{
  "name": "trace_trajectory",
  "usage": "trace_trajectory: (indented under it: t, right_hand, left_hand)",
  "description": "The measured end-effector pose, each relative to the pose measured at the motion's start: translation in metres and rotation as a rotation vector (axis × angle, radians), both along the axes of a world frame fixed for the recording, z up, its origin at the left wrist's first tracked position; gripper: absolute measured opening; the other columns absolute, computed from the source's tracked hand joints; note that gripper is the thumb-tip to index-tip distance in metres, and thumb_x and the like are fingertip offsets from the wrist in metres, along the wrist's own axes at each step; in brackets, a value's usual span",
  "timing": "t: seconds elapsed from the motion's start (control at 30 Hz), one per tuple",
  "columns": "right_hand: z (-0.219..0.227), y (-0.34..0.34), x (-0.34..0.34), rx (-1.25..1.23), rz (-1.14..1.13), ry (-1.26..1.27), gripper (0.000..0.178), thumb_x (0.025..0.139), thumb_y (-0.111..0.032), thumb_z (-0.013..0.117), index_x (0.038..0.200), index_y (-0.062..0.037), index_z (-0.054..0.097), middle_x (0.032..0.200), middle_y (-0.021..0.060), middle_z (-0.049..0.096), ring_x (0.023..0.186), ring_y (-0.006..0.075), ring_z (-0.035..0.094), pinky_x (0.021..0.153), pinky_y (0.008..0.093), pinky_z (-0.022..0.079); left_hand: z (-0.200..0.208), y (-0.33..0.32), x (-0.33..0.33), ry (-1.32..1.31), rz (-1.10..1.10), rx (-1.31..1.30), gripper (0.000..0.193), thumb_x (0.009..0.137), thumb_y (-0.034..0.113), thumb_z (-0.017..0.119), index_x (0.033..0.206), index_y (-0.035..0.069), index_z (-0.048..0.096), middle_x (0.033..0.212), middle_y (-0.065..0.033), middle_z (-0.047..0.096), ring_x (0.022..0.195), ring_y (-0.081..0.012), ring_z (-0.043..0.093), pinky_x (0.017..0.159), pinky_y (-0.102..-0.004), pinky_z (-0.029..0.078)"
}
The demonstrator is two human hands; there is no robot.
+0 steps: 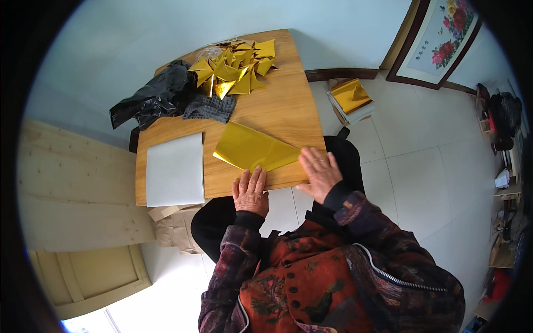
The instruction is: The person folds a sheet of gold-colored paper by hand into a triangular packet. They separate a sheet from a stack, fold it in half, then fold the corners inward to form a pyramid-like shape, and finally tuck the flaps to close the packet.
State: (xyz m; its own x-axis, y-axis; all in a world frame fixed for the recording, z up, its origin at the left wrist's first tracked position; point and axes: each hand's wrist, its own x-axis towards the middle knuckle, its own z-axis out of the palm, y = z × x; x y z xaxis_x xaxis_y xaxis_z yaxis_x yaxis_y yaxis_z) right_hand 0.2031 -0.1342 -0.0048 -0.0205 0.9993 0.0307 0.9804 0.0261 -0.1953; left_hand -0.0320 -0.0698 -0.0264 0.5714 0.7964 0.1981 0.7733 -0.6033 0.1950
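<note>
A sheet of gold foil paper (252, 145), folded with a slanting right end, lies on the wooden table near its front edge. My left hand (251, 192) rests with fingers stretched out, their tips on the paper's near edge. At the paper's right-hand corner, my right hand (319, 173) lies flat with its fingers slightly spread, pressing on or just beside the corner. Neither hand grips anything. To the left of the gold paper is a stack of pale grey-white sheets (175, 170), reaching the table's front edge.
Folded gold paper pieces (236, 66) are heaped at the table's back, beside a black plastic bag (158, 94) and a dark knitted cloth (210, 107). More gold paper (351, 95) tops a stack on the floor at right. A framed flower picture (436, 41) leans against the wall.
</note>
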Motion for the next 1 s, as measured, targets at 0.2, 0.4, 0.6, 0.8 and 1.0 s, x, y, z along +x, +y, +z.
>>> trace_trajectory:
  t: [0.2, 0.4, 0.6, 0.8, 1.0]
  right_hand:
    - [0.023, -0.015, 0.034, 0.147, -0.208, 0.014, 0.068, 0.088, -0.044, 0.062, 0.136, 0.0016, 0.045, 0.143, 0.016, 0.045, 0.136, 0.0319, 0.036, 0.11, 0.0492, 0.029]
    - [0.021, -0.04, -0.008, 0.115, 0.096, 0.642, 0.028, 0.083, -0.018, 0.068, 0.106, -0.0046, 0.059, 0.09, 0.011, 0.066, 0.087, 0.0306, 0.065, 0.073, 0.0409, 0.051]
    - [0.01, -0.051, -0.025, -0.209, 0.367, 0.52, 0.032, 0.086, -0.026, 0.064, 0.11, -0.0047, 0.058, 0.1, 0.0144, 0.066, 0.093, 0.0336, 0.064, 0.077, 0.0427, 0.051]
    - [0.001, -0.054, -0.01, -0.223, 0.288, 0.593, 0.032, 0.088, -0.027, 0.064, 0.111, -0.0053, 0.057, 0.102, 0.0144, 0.066, 0.096, 0.0339, 0.064, 0.08, 0.042, 0.052]
    - [-0.003, -0.051, -0.009, -0.297, 0.25, 0.872, 0.034, 0.089, -0.025, 0.063, 0.113, -0.0022, 0.057, 0.108, 0.0161, 0.065, 0.101, 0.0314, 0.064, 0.085, 0.0403, 0.051]
  left_hand:
    - [0.012, 0.004, 0.004, -0.044, -0.023, 0.053, 0.067, 0.073, 0.027, 0.076, 0.134, 0.018, 0.051, 0.139, -0.0005, 0.05, 0.13, -0.0267, 0.043, 0.109, -0.0476, 0.028]
    - [0.048, 0.038, 0.011, 0.029, -0.077, -0.066, 0.024, 0.083, 0.034, 0.067, 0.102, 0.019, 0.068, 0.114, 0.0018, 0.062, 0.108, -0.023, 0.054, 0.093, -0.0438, 0.036]
    - [0.073, 0.089, 0.048, 0.316, -0.232, -0.069, 0.047, 0.075, 0.036, 0.076, 0.118, 0.024, 0.061, 0.131, -0.0008, 0.055, 0.124, -0.0252, 0.046, 0.102, -0.0465, 0.033]
    - [0.073, 0.12, 0.062, 0.435, -0.32, -0.184, 0.085, 0.069, 0.044, 0.08, 0.143, 0.029, 0.041, 0.148, -0.0017, 0.04, 0.142, -0.0286, 0.029, 0.112, -0.0579, 0.024]
    - [0.078, 0.117, 0.063, 0.45, -0.208, -0.199, 0.064, 0.076, 0.049, 0.073, 0.126, 0.016, 0.052, 0.132, -0.0124, 0.055, 0.123, -0.031, 0.05, 0.1, -0.0469, 0.039]
